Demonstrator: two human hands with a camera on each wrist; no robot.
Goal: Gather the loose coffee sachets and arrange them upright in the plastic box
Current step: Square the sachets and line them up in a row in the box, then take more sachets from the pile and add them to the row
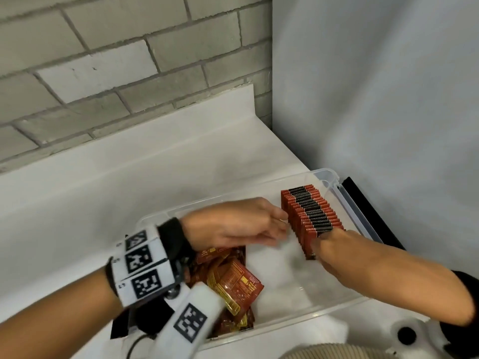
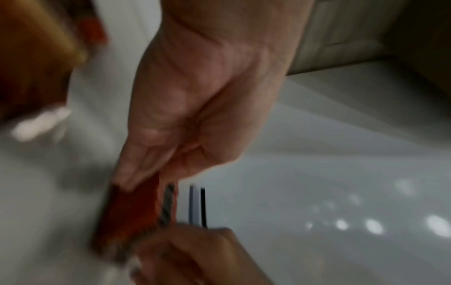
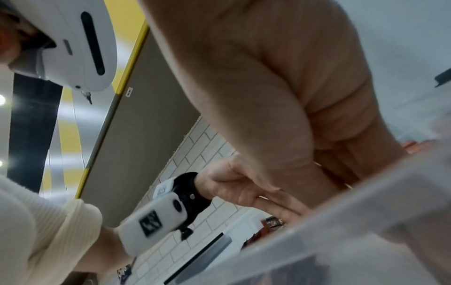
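A clear plastic box (image 1: 334, 177) sits on the white counter. At its right end stands a tight row of upright red sachets (image 1: 308, 208) with black bands. My left hand (image 1: 283, 226) reaches across the box, its straight fingers touching the row's left side. My right hand (image 1: 324, 240) grips the row's near end, thumb on the front sachet and fingers over the top. Several loose sachets (image 1: 233, 283) lie heaped in the box's left end. The blurred left wrist view shows the row (image 2: 136, 208) between my left hand (image 2: 156, 173) and my right hand (image 2: 195, 250).
A grey block wall runs behind the counter (image 1: 155, 161), and a pale wall (image 1: 375, 99) closes the right side. A black flat object (image 1: 368, 211) lies just beyond the box's right rim. The box floor (image 1: 280, 275) between heap and row is bare.
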